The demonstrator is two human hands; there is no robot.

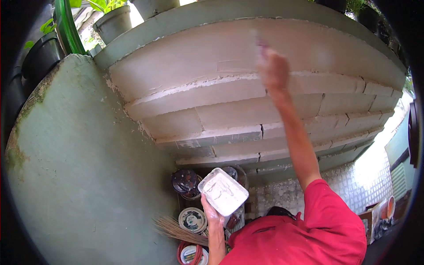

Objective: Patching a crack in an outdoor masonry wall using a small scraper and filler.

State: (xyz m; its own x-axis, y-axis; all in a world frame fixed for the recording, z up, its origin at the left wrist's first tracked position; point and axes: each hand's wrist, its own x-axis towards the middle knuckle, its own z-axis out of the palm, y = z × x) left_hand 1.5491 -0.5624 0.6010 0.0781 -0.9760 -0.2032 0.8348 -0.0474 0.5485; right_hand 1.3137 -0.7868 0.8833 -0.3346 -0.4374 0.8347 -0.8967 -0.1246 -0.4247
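Observation:
My left hand [212, 211] grips a squarish white tub [238, 204] from below and the side. Pale paste [222, 191] is smeared inside it. My right arm reaches up and forward, and my right hand [274, 70] is closed round a small hand tool [262, 43] with a purplish handle and a pale tip. Motion smears the tool, so its exact kind does not show. It is held in front of the top band of a pinkish plastered wall [176, 57]; I cannot tell whether its tip touches the surface.
A green side wall [88, 168] stands at left. Lower wall bands [172, 126] have cracks and ragged edges. Below are a dark paint can [184, 182], a lidded tub [192, 219], a stick bundle [176, 229] and a red hose [180, 255]. Potted plants [114, 24] line the top.

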